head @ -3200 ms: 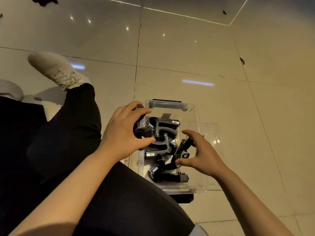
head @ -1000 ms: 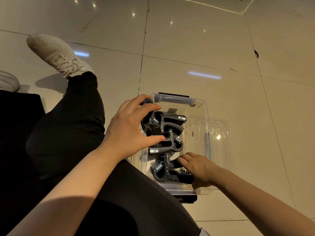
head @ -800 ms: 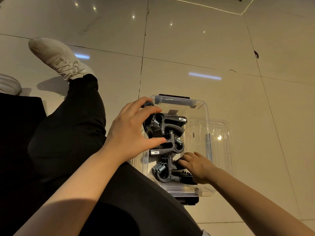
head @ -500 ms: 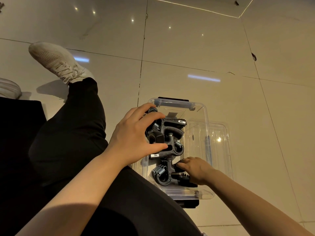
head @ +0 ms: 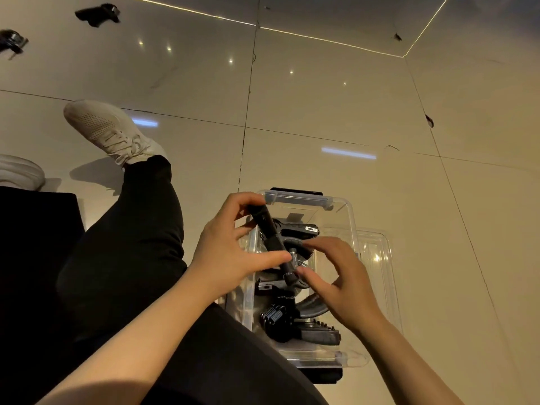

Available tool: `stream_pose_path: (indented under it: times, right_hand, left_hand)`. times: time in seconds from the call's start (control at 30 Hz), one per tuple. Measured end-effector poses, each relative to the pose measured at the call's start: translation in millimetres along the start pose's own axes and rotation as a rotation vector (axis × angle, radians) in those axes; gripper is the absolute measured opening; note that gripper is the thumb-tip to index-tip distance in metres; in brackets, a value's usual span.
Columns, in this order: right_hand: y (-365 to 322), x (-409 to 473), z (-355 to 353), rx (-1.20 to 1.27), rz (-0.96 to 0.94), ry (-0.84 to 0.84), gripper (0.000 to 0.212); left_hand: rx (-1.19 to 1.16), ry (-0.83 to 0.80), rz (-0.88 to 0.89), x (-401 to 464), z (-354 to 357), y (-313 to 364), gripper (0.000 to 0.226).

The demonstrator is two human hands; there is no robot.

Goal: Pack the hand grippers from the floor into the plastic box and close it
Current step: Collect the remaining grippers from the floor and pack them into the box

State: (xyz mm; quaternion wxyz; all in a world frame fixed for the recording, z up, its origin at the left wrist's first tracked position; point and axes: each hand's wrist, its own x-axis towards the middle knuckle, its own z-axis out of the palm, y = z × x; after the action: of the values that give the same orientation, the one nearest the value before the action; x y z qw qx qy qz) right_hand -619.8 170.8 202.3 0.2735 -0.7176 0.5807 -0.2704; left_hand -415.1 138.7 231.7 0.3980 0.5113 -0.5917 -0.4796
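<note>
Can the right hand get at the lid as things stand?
Probably yes. The clear lid lies open on the floor just right of the plastic box, nothing on it. The right hand hovers next to it but is pinching a hand gripper first.

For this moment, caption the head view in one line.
Both hands hold a black hand gripper over the open, part-filled clear plastic box.

Hand grippers sitting packed in the open plastic box

The clear plastic box (head: 352, 217) is standing open on the floor, black hand grippers (head: 295, 320) lying piled inside, one coil spring showing. One black gripper handle (head: 270, 233) is slanting above the pile. The clear lid (head: 380, 255) is lying just beside the box. Two more grippers (head: 98, 14) are lying well apart on the floor.
</note>
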Motion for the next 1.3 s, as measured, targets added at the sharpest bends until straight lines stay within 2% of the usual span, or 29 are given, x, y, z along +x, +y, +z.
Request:
stream_pose_path:
  times: [0.13, 0.3, 0.37, 0.57, 0.73, 0.83, 0.9, 1.0, 1.1, 1.2, 1.3]
  right_hand:
    - [-18.9, 2.5, 4.4, -0.006, -0.108, -0.06, 0.033]
    - [-7.7, 4.0, 1.6, -0.261, -0.183, 0.193, 0.032]
    - [-8.2, 6.1, -2.9, -0.311, -0.222, 0.221, 0.031]
    - [-14.9, 11.7, -8.0, -0.393, -0.333, 0.218, 0.028]
    - [-13.7, 16.1, -13.7, -0.497, -0.464, 0.149, 0.031]
    - [-12.0, 24.3, -22.9, -0.415, -0.413, 0.125, 0.023]
    - [-8.0, 32.7, -34.3, -0.333, -0.329, 0.095, 0.023]
    - [0.0, 43.7, -50.4, -0.394, -0.249, 0.007, 0.026]
    - [8.8, 52.3, -54.0, -0.395, -0.085, -0.185, 0.028]
    - [32.0, 59.4, -33.9, -0.388, 0.032, -0.424, 0.028]
    - [60.0, 67.2, -3.2, -0.306, 0.138, -0.575, 0.03]
  left_hand:
    - [-0.137, 0.005, -0.068, 1.5, 2.2, -0.3, 0.069]
    - [-0.341, 0.129, -0.175, 6.2, -4.5, -4.6, 0.068]
    - [-0.385, 0.139, -0.236, 8.8, -6.6, -7.7, 0.07]
    - [-0.415, 0.142, -0.383, 15.8, -6.9, -12.4, 0.073]
    - [-0.423, 0.143, -0.477, 16.5, -7.3, -20.3, 0.079]
    - [-0.459, 0.081, -0.512, 17.9, -6.6, -20.2, 0.077]
    - [-0.361, 0.028, -0.501, 19.3, -4.8, -20.3, 0.079]
    - [-0.014, -0.028, -0.323, 20.4, -4.5, -21.5, 0.082]
    - [0.148, -0.075, -0.216, 18.8, -6.6, -22.9, 0.083]
    - [0.266, -0.103, -0.181, 16.8, -6.9, -26.1, 0.08]
    - [0.37, -0.168, -0.158, 14.1, -5.0, -28.1, 0.079]
